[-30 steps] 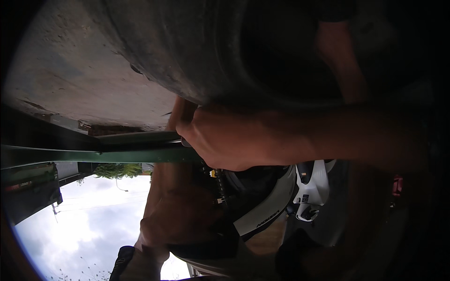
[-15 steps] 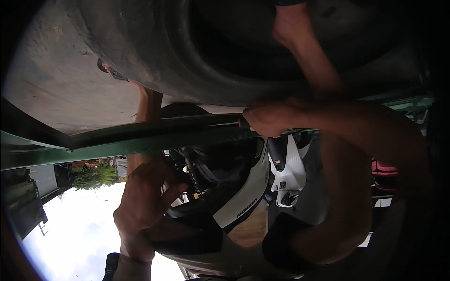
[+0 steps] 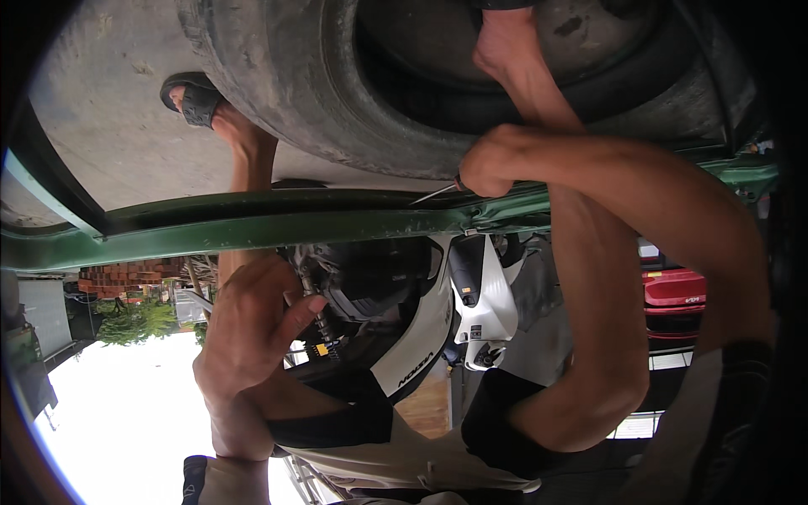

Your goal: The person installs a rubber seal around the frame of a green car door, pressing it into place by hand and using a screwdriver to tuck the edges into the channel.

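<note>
Concrete ground (image 3: 118,126) is stretching around a worn black tyre (image 3: 252,93), and a green metal bar (image 3: 320,225) is crossing the view. The person's right hand (image 3: 492,160) is clenching a slim metal-shafted tool (image 3: 433,194) beside the tyre — its shaft is pointing left over the bar, though whether the tip is touching is unclear. The left hand (image 3: 252,324) is hovering before the left leg (image 3: 252,160), thumb extending, fingers hidden — its grip cannot be told. Beyond the bar, a white-and-black motor scooter (image 3: 400,366) is standing.
</note>
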Tool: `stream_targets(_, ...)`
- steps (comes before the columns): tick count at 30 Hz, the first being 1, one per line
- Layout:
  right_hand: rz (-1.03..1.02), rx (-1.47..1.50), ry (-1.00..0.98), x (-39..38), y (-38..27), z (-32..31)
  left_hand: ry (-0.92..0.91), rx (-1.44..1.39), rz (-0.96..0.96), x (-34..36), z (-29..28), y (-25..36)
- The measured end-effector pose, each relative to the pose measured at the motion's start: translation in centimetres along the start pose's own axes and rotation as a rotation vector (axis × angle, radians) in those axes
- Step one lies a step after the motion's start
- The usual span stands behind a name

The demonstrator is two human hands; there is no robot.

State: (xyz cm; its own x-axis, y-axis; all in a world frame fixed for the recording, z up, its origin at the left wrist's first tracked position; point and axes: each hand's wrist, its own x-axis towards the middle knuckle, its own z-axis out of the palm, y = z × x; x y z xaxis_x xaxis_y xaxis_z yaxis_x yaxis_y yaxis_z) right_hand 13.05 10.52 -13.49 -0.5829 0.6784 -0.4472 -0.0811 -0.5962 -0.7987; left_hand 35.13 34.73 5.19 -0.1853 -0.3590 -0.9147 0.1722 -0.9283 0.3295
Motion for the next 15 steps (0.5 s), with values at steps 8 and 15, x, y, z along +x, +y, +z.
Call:
stream_targets(8, 0.095, -0.096, 0.130, -1.2, -1.0, 0.9, 0.047, -0.039, -0.013, -0.1, 1.3, -1.0)
stream_targets(15, 0.109, -0.249, 0.295, -1.8, -6.4, -2.4, 0.020, -0.045, -0.027, 0.5, 2.2, -1.6)
